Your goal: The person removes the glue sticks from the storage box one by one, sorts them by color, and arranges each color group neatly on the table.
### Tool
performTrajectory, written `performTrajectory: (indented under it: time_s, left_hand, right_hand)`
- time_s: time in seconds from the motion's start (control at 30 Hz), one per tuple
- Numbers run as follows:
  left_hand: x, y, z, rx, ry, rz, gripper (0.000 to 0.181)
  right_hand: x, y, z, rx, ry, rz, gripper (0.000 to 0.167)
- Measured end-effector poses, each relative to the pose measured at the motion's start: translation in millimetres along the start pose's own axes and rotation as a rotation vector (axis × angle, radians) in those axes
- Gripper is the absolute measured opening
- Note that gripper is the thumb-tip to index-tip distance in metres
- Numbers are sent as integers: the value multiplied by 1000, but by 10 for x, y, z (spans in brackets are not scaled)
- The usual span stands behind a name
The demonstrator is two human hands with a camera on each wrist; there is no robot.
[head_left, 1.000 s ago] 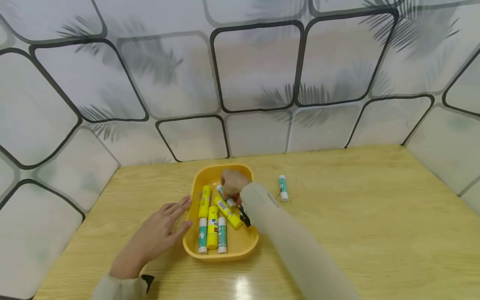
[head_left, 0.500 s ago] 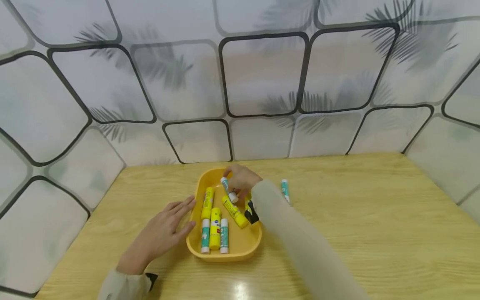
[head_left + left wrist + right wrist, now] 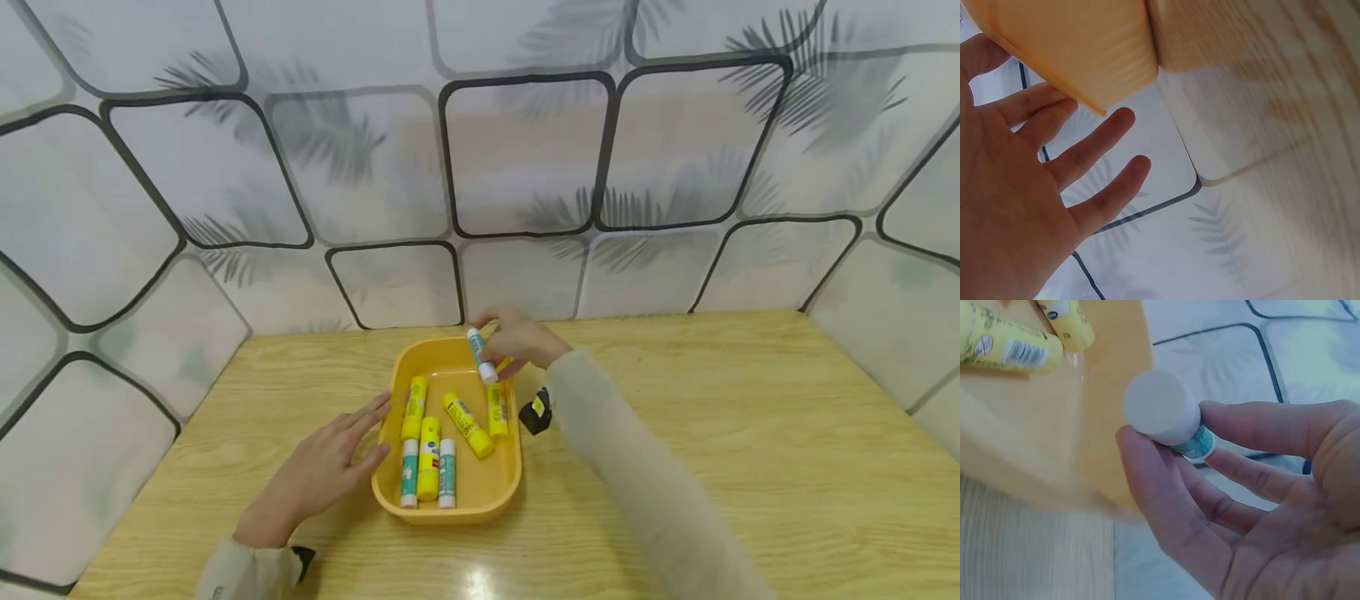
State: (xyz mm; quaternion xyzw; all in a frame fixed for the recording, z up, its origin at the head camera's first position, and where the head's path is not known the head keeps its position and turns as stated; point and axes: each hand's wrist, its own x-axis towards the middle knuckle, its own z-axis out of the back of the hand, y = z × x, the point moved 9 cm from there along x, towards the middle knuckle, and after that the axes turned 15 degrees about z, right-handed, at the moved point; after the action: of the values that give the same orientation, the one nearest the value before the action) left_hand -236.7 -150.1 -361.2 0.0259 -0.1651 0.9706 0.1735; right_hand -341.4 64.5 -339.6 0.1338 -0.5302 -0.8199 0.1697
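Observation:
A green-and-white glue stick (image 3: 480,354) is pinched between the thumb and fingers of my right hand (image 3: 521,337), above the back right of a yellow plastic tray (image 3: 476,487). In the right wrist view its white end (image 3: 1157,406) faces the camera. My left hand (image 3: 322,467) touches the tray's left rim with extended fingers; the left wrist view shows fingertips against the tray wall (image 3: 1104,50). Inside the tray lie several yellow glue sticks (image 3: 467,425), one of them (image 3: 497,410) along the right wall. Two green-and-white ones (image 3: 408,473) (image 3: 447,473) lie at the front.
The tray stands on a light wood-grain table (image 3: 712,433), whose surface extends to the right of the right sleeve (image 3: 622,450). A patterned wall covering (image 3: 525,275) rises behind the table and at both sides. A black wrist mount (image 3: 536,412) hangs near the tray's right rim.
My right hand has lifted the green-and-white glue stick from inside the tray and moved it back and right. Another on the table to the right is now out of sight. The left hand stays at the rim.

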Motion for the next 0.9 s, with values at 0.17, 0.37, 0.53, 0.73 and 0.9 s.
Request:
performTrajectory:
  time_s: [0.17,0.37,0.53,0.73,0.9]
  left_hand:
    - [-2,16,-2,-10,5,4,54]
    - [1,31,-12,-17,2,4,54]
    - [6,37,-17,-22,-2,7,54]
    - [7,26,-13,-28,-6,-1,54]
    - [1,29,-8,-25,-5,1,54]
  right_hand:
    - [-79,-37,130,55,-1,35,54]
    - [-189,-78,259,83,-13,57,55]
    - [-279,-138,363,97,-19,71,56]
    - [-383,-279,481,81,-37,65,57]
    - [-455,-377,567,76,-60,60,56]
